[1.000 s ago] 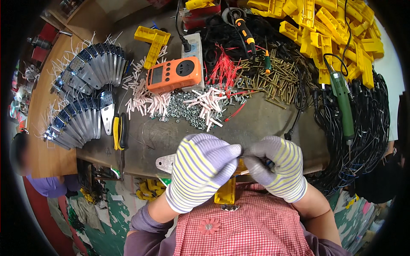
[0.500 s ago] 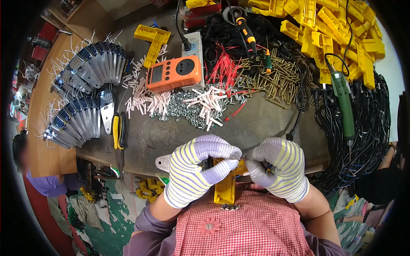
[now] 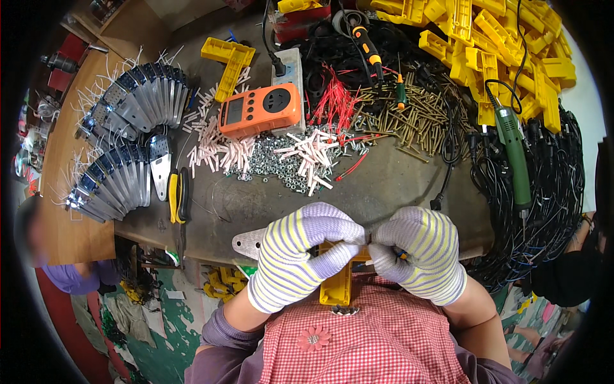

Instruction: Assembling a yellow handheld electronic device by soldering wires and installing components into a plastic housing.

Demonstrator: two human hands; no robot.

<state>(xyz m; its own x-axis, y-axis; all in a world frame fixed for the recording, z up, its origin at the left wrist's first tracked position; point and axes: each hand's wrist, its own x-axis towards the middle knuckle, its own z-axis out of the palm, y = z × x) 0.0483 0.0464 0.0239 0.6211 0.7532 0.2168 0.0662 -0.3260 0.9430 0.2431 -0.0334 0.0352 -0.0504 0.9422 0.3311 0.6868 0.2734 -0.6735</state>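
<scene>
**Striped gloves close over a yellow part at the desk's near edge**

Striped purple-and-yellow gloves cover both hands, which meet just above the near edge of the desk. Since half a second ago the left hand has rolled further over the work, its knuckles now higher and its fingers curled tighter, while the right hand has barely shifted. The left grip is shut around the top of a yellow plastic part that hangs down against the red checked apron. The right grip is also shut, on a small dark tool of which only a tip shows. A flat grey metal plate pokes out to the left of the left hand, as it did before; whether that hand grips it too I cannot tell.

Counted on the desk: one orange meter, one green rotary tool, one pair of yellow-handled pliers, two fanned rows of metal plates. The white tubes, small nuts and brass screws lie in heaps too dense to count.

Open room is a bare strip between the nuts and the hands; black cables crowd the right edge.
</scene>
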